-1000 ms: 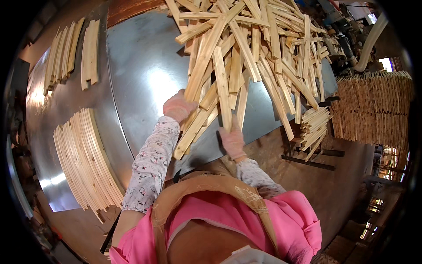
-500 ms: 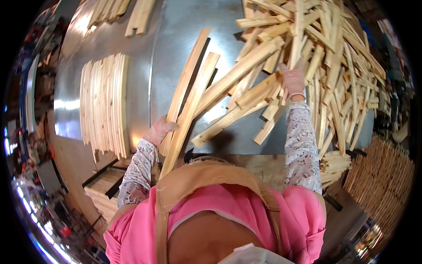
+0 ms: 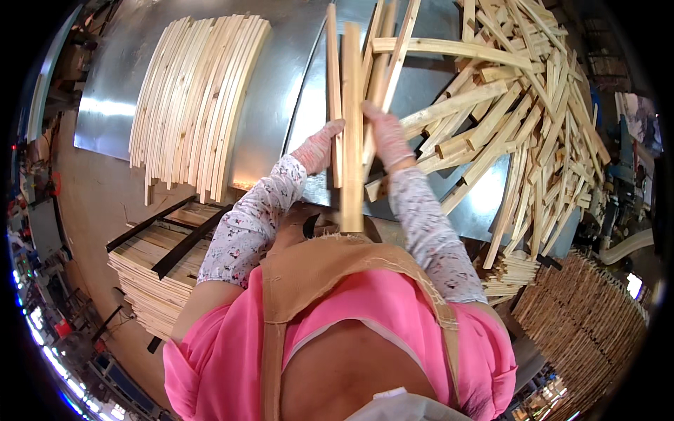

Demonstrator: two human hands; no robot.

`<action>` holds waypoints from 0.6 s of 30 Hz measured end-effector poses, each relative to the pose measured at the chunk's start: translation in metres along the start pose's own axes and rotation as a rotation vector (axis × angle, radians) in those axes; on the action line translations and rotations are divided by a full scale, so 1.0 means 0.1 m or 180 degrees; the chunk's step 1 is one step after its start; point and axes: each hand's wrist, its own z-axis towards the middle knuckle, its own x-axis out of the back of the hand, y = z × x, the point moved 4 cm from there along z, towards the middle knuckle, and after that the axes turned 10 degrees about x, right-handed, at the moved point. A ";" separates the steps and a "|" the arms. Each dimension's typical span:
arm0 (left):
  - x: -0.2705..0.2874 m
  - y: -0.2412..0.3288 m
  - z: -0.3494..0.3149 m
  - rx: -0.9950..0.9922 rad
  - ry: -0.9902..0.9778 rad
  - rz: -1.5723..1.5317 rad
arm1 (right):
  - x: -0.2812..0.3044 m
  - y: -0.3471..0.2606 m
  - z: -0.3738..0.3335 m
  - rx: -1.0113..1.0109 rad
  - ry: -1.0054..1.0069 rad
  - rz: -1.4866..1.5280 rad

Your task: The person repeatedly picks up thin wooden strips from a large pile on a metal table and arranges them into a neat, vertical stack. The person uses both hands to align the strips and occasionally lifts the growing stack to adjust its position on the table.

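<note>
Extending forward from the person's torso, both forearms, in patterned sleeves (image 3: pixel 246 228), converge ahead of the tan apron (image 3: pixel 337 263). The left hand (image 3: pixel 317 147), gloved in pale pink, is partly closed, its fingers against the left side of a bundle of wooden strips (image 3: pixel 352 140). The right hand (image 3: pixel 390 140), gloved likewise, is curled onto the right side of the same bundle. Which strips each hand bears cannot be fully told. The bundle points away from the body; about five strips are visible, the foremost with its lower end nearest the apron.

Below the table at the lower left, one stack of boards (image 3: pixel 151 291) lies by two long dark bars (image 3: pixel 186 242). At the lower right, one small stack of pale strips (image 3: pixel 512 277) sits beside the table edge.

The metal-topped table (image 3: pixel 277 84) carries two groups besides the bundle. On the left is one neat row of strips (image 3: pixel 200 98), laid side by side, more than ten in number. On the right is one loose pile of strips (image 3: pixel 540 116), dozens overlapping at many angles; an exact count is not possible. Beyond the table's right end stands one large stack of thin wood (image 3: pixel 576 316).
</note>
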 end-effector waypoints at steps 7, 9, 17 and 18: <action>0.62 -0.26 -1.21 -0.1044 0.0961 0.1730 | -0.94 -0.05 -0.90 -0.0458 -0.0322 0.0649; 0.63 -0.22 -1.34 -0.0529 0.1415 0.1218 | -1.16 0.02 -1.01 0.0288 -0.1163 -0.1191; 1.47 0.32 -1.74 -0.0468 0.2678 0.2561 | -0.72 0.31 -0.84 -0.0502 0.0064 0.0500; 1.52 0.32 -1.80 -0.0481 0.2962 0.2980 | -0.63 0.33 -0.86 -0.0445 0.0265 0.0676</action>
